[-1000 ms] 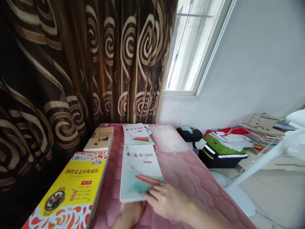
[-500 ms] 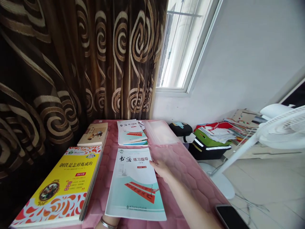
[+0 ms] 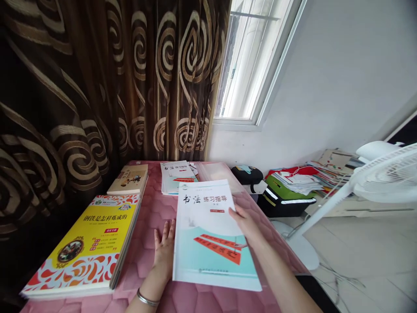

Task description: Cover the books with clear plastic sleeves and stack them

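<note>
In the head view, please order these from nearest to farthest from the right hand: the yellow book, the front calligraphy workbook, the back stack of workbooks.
From the right hand:
1. Front calligraphy workbook: touching the hand, on its left.
2. Back stack of workbooks: farther up the pink quilted pad.
3. Yellow book: far left, beyond the front workbook.

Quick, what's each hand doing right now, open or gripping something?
Left hand: open, beside the calligraphy guide.
Right hand: open, resting on the guide's edge.

The calligraphy workbook (image 3: 208,234) has small print (image 3: 211,270) along its foot, too blurred to read.
</note>
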`<act>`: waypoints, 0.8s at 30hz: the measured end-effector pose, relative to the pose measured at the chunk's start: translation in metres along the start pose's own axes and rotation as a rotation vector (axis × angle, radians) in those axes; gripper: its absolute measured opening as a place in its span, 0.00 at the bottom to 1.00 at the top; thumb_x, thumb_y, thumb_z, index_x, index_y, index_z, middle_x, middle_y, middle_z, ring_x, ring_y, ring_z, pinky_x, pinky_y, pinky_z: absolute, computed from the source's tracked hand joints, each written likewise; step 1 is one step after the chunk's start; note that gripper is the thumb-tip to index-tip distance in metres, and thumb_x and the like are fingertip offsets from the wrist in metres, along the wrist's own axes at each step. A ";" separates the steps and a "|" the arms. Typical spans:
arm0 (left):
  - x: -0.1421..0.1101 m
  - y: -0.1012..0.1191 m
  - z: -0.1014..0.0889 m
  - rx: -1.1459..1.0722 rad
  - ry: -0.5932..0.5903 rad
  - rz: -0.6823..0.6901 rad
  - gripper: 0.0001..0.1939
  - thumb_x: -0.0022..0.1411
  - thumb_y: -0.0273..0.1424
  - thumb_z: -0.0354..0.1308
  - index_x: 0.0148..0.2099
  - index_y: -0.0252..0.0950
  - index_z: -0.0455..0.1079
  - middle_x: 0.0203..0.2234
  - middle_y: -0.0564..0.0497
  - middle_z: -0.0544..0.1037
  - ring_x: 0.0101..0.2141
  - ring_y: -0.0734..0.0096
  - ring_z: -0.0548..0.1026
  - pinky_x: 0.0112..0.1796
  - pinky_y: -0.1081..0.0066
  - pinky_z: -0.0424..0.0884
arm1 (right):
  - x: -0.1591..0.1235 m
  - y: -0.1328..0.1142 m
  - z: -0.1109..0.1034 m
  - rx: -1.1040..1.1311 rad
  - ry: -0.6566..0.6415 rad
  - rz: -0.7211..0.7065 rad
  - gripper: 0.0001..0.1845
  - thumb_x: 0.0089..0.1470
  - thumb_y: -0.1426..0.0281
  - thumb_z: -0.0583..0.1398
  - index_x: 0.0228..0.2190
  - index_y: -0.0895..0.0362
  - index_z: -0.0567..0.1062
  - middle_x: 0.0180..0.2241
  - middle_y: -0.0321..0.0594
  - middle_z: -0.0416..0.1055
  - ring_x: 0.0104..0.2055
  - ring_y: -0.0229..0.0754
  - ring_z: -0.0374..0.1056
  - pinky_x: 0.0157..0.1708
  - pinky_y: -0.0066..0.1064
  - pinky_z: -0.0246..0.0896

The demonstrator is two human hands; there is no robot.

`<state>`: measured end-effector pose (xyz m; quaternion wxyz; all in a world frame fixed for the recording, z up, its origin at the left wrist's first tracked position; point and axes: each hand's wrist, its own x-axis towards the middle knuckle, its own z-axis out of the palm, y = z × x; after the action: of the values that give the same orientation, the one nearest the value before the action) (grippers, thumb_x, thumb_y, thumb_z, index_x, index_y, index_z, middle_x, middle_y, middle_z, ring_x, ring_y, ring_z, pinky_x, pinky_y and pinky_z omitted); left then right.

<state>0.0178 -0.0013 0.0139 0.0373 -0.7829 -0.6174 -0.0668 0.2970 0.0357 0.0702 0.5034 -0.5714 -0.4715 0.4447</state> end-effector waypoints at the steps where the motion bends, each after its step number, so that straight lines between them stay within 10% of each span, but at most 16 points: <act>1: -0.001 0.002 -0.003 -0.020 -0.033 -0.014 0.25 0.68 0.38 0.47 0.66 0.47 0.57 0.66 0.43 0.58 0.64 0.47 0.54 0.59 0.38 0.51 | 0.003 0.002 -0.013 0.057 -0.008 0.021 0.29 0.44 0.48 0.63 0.43 0.53 0.75 0.41 0.43 0.79 0.41 0.53 0.75 0.38 0.39 0.69; 15: 0.000 0.022 -0.041 -0.147 -0.188 -0.107 0.28 0.67 0.34 0.43 0.68 0.39 0.54 0.68 0.45 0.50 0.67 0.52 0.47 0.62 0.39 0.42 | 0.027 0.065 -0.056 -0.173 -0.124 0.111 0.30 0.49 0.49 0.60 0.46 0.57 0.75 0.41 0.45 0.79 0.41 0.51 0.75 0.39 0.39 0.69; 24: -0.008 0.042 -0.018 -0.349 -0.123 0.232 0.30 0.70 0.43 0.40 0.70 0.40 0.47 0.68 0.46 0.46 0.67 0.56 0.47 0.63 0.51 0.53 | 0.023 0.054 -0.066 -0.227 -0.184 0.063 0.29 0.46 0.55 0.61 0.47 0.57 0.76 0.43 0.44 0.79 0.46 0.53 0.74 0.43 0.39 0.69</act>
<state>0.0560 -0.0218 0.0315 -0.1289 -0.8458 -0.5035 -0.1201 0.3705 0.0454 0.0226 0.3761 -0.5958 -0.5447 0.4548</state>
